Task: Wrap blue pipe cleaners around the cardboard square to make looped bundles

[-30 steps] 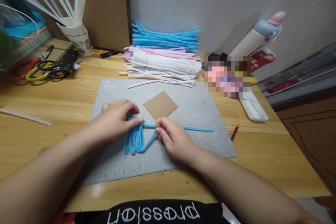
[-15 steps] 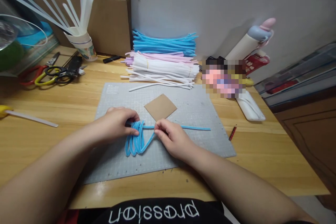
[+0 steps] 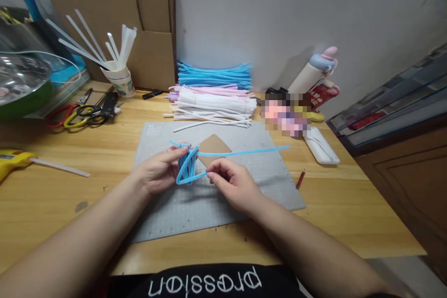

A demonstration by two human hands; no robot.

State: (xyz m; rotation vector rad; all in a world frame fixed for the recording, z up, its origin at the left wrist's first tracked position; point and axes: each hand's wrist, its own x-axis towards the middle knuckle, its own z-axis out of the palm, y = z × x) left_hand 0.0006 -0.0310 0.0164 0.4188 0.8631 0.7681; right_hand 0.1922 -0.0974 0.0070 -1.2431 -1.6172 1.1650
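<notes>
Blue pipe cleaners [image 3: 187,167], bent into a row of zigzag loops around a straight stem, are raised above the grey cutting mat [image 3: 240,195]. My left hand [image 3: 164,167] is closed on the looped part, with the thumb on top and the other fingers partly hidden behind. Between the thumb and fingertips of my right hand [image 3: 232,184] is the loose end of the looped strand, pulled out to the right. The straight stem sticks out to the right above my right hand. A square of brown cardboard [image 3: 214,143] lies on the mat behind the work.
Behind the mat lie bundles of blue [image 3: 214,76] and white pipe cleaners [image 3: 216,102], with pink ones between. Scissors [image 3: 87,114], a cup of glue sticks [image 3: 120,79] and a yellow glue gun [image 3: 16,163] are on the left. A white case [image 3: 321,146] and red pencil stub [image 3: 301,180] lie right.
Both hands have lifted the looped blue pipe cleaners off the mat and tilted them. My left hand has turned to hold them from the side. The camera view has shifted too.
</notes>
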